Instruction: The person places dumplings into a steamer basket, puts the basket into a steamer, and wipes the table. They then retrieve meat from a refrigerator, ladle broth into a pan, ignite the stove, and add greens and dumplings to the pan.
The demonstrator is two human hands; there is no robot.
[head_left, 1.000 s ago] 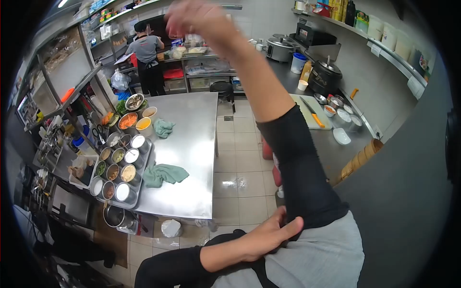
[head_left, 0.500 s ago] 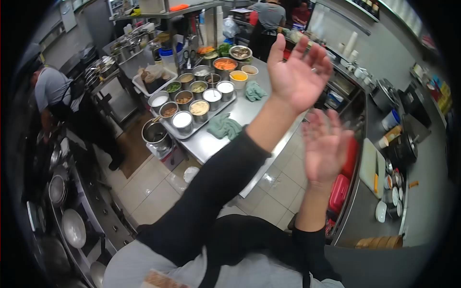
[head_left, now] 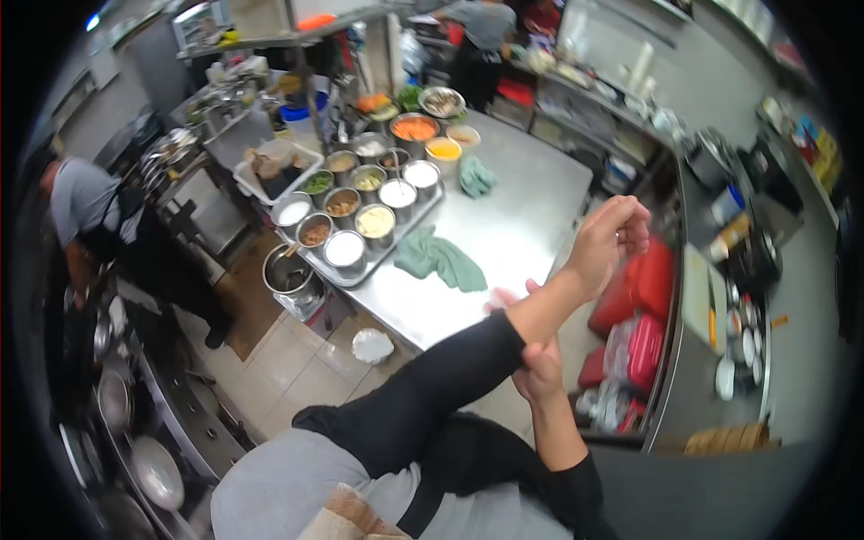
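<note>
My left hand (head_left: pixel 605 241) is raised at the right of the steel table, its fingers loosely bent and nothing visible in it. A ring shows on one finger. The black sleeve (head_left: pixel 450 364) of my left arm ends partway down the forearm. My right hand (head_left: pixel 542 369) wraps round that forearm at the cuff, thumb in front and fingertips showing on the other side. Just beyond my arms a green cloth (head_left: pixel 441 261) lies spread on the table. Another green cloth (head_left: pixel 477 177) is bunched farther back.
A steel table (head_left: pixel 531 207) carries a tray (head_left: pixel 360 274) of several metal containers with ingredients. Red bins (head_left: pixel 643 283) stand under the right counter, which holds a cutting board (head_left: pixel 702 297) and bowls. Pans (head_left: pixel 157 472) line the left side. One person (head_left: pixel 117 207) bends there; another (head_left: pixel 483 40) stands at the back.
Both hands have come down from their raised, spread position. The right hand has closed round the left forearm at the sleeve cuff. The view has shifted, showing more of the table.
</note>
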